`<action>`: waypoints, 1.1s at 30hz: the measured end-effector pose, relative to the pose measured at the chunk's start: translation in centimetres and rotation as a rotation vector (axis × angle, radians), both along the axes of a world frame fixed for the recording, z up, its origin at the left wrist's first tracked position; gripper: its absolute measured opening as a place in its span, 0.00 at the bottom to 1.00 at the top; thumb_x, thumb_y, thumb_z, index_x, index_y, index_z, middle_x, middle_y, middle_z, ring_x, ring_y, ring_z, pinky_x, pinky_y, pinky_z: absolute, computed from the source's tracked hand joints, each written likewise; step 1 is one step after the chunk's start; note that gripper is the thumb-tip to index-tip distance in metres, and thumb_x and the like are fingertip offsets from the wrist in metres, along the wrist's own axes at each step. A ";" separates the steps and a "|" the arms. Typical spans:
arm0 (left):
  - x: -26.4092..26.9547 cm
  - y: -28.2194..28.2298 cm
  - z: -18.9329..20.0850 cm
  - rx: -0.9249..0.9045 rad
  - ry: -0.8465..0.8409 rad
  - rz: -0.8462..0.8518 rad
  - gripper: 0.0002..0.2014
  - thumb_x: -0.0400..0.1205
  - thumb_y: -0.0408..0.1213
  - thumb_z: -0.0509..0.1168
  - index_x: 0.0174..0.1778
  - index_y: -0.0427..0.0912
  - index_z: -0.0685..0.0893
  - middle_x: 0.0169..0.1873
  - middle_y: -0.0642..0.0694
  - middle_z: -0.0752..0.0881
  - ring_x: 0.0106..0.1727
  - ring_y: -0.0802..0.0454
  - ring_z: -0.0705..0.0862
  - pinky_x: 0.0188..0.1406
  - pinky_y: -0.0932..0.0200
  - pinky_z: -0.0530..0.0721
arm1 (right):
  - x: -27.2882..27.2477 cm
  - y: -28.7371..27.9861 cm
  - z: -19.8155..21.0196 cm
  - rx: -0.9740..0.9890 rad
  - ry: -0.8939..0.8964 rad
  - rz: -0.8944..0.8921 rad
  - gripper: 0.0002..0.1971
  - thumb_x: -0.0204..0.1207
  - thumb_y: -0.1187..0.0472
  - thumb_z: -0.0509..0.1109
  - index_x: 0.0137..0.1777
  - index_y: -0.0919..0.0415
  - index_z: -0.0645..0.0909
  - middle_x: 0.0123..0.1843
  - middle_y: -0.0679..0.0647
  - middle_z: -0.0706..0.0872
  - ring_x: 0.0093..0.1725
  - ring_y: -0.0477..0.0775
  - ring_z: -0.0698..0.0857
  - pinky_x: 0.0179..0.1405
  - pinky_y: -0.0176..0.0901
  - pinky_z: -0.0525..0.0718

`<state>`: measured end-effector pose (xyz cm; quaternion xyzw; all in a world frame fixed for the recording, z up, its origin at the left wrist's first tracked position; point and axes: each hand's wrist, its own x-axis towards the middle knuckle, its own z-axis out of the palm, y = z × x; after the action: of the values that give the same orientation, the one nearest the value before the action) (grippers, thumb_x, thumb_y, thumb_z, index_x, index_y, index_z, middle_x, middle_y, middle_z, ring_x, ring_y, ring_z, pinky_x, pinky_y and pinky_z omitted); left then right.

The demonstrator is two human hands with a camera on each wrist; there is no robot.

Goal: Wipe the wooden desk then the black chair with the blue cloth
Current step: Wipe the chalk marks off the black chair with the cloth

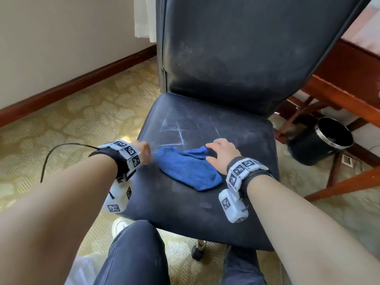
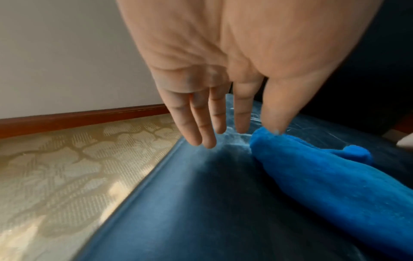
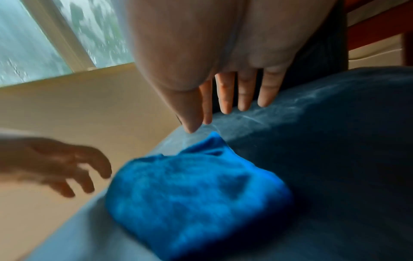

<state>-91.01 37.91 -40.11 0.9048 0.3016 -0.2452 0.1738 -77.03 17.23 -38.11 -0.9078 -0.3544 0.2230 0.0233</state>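
The blue cloth (image 1: 188,168) (image 2: 324,178) (image 3: 196,194) lies bunched on the scuffed seat of the black chair (image 1: 205,202) (image 2: 201,211) (image 3: 335,159). My left hand (image 1: 144,150) (image 2: 223,123) hovers at the seat's left edge beside the cloth, fingers straight and spread, holding nothing. My right hand (image 1: 221,153) (image 3: 223,106) hangs over the cloth's far right corner with straight fingers, also holding nothing. The wooden desk (image 1: 349,89) stands at the right behind the chair back.
A black waste bin (image 1: 320,140) sits on the floor under the desk, right of the seat. Patterned carpet (image 1: 72,120) and a wall with a dark skirting board (image 1: 72,87) lie to the left. My legs (image 1: 133,254) stand at the seat's front edge.
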 end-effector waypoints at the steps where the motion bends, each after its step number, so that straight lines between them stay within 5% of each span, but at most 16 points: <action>1: 0.1 -0.2 -0.5 0.002 -0.025 0.021 0.16 0.80 0.43 0.66 0.61 0.40 0.81 0.61 0.39 0.79 0.57 0.39 0.81 0.58 0.55 0.76 | -0.2 -0.5 -0.8 -0.035 0.030 -0.014 0.24 0.81 0.53 0.63 0.76 0.49 0.67 0.78 0.50 0.63 0.76 0.55 0.63 0.72 0.48 0.63; 6: 2.8 -3.2 -2.2 -0.017 -0.024 0.033 0.29 0.78 0.56 0.65 0.68 0.42 0.67 0.61 0.38 0.77 0.56 0.39 0.80 0.50 0.50 0.76 | 0.1 -2.1 -2.4 -0.102 0.081 -0.076 0.23 0.82 0.52 0.61 0.77 0.49 0.66 0.78 0.50 0.63 0.76 0.55 0.64 0.71 0.48 0.67; 11: 4.1 -3.9 -3.1 -0.089 -0.041 -0.159 0.31 0.72 0.28 0.69 0.68 0.45 0.63 0.62 0.38 0.68 0.52 0.34 0.78 0.44 0.49 0.72 | 0.6 -2.7 -3.1 -0.091 0.143 -0.089 0.21 0.83 0.53 0.60 0.75 0.51 0.70 0.78 0.52 0.64 0.75 0.54 0.67 0.71 0.46 0.68; 14: 4.4 -0.8 -2.5 0.054 -0.060 -0.289 0.38 0.65 0.26 0.73 0.67 0.55 0.64 0.58 0.42 0.67 0.54 0.35 0.78 0.53 0.45 0.78 | 1.2 -3.0 -3.7 -0.099 0.114 -0.080 0.21 0.82 0.53 0.61 0.74 0.51 0.71 0.77 0.52 0.66 0.74 0.55 0.68 0.71 0.45 0.68; 18: 4.5 1.7 -1.0 0.338 -0.140 -0.117 0.40 0.74 0.42 0.72 0.79 0.53 0.57 0.74 0.42 0.62 0.75 0.39 0.63 0.70 0.47 0.66 | 1.2 -2.7 -4.7 -0.121 0.034 -0.080 0.26 0.82 0.49 0.59 0.79 0.48 0.61 0.82 0.51 0.57 0.80 0.55 0.56 0.75 0.50 0.62; 23: 1.8 -4.3 -4.2 0.202 0.033 -0.017 0.44 0.78 0.69 0.51 0.83 0.52 0.40 0.82 0.42 0.38 0.82 0.36 0.40 0.78 0.39 0.44 | 0.4 -1.2 -5.9 -0.158 -0.007 -0.039 0.32 0.82 0.42 0.54 0.82 0.42 0.45 0.85 0.48 0.41 0.83 0.55 0.39 0.80 0.55 0.51; 27: 0.1 -5.4 -6.2 0.212 0.032 -0.096 0.40 0.81 0.66 0.47 0.81 0.55 0.32 0.80 0.43 0.29 0.81 0.37 0.33 0.79 0.38 0.39 | -0.2 -1.0 -7.4 -0.205 0.043 -0.017 0.32 0.83 0.41 0.50 0.82 0.43 0.40 0.84 0.48 0.37 0.82 0.55 0.36 0.81 0.58 0.43; 33: 3.1 -5.3 -6.8 0.208 -0.072 -0.355 0.35 0.85 0.59 0.48 0.82 0.56 0.37 0.82 0.45 0.33 0.82 0.42 0.36 0.79 0.49 0.35 | -1.0 -1.1 -9.2 -0.250 0.013 0.012 0.32 0.84 0.42 0.44 0.82 0.47 0.32 0.82 0.51 0.28 0.81 0.59 0.29 0.78 0.60 0.33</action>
<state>-87.94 32.59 -46.95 0.9650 0.1546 -0.2072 0.0440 -77.99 16.15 -47.34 -0.9000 -0.3291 0.2714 -0.0893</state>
